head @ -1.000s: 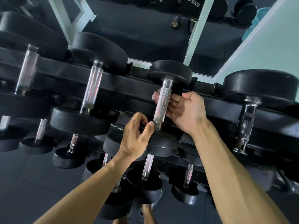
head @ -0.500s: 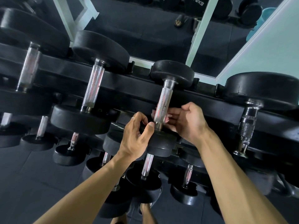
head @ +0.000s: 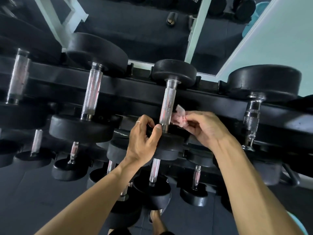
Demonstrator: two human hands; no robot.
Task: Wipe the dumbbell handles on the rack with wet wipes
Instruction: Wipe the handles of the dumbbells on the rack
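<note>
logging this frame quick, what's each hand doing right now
Left hand: fingers curled round the near black rubber head of the middle dumbbell.
Right hand: pinching a crumpled pale wet wipe beside the knurled steel handle.

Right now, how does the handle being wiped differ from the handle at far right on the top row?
The wiped handle is a straight, evenly knurled cylinder; the far-right handle is contoured with shiny rings. The right hand pinches a wet wipe beside the first; nothing touches the second. Both are silvery metal between black heads.
</note>
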